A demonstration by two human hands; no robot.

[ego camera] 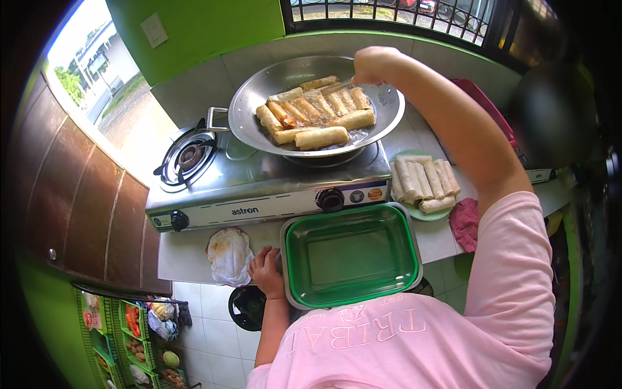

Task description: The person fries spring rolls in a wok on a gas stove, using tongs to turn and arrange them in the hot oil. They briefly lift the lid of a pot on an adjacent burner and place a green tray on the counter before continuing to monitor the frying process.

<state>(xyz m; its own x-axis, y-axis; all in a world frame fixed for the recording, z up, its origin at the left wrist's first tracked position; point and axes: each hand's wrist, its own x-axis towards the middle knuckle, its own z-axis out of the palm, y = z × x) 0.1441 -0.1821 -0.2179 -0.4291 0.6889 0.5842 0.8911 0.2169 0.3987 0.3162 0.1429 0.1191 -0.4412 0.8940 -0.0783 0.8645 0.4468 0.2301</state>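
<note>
My right hand [376, 65] reaches over the far side of a wide steel wok [247, 109]. It grips a slim utensil [337, 86], probably tongs, whose tip is among the rolls. Several spring rolls [321, 138] lie in bubbling oil, pale to golden, one with reddish filling showing at its end. My left hand [266, 272] rests at the counter's front edge, fingers slightly apart and holding nothing. It lies between a stained white cloth [230, 257] and a green plastic basin [354, 255], which is nested in a grey metal tray [285, 238].
The wok sits on the right burner of an Astron gas stove [243, 194]; the left burner [189, 156] is bare. Pale, unfried rolls [425, 180] fill a green plate [432, 216] at right, beside a pink cloth [465, 223]. Below left stands a produce rack [138, 340].
</note>
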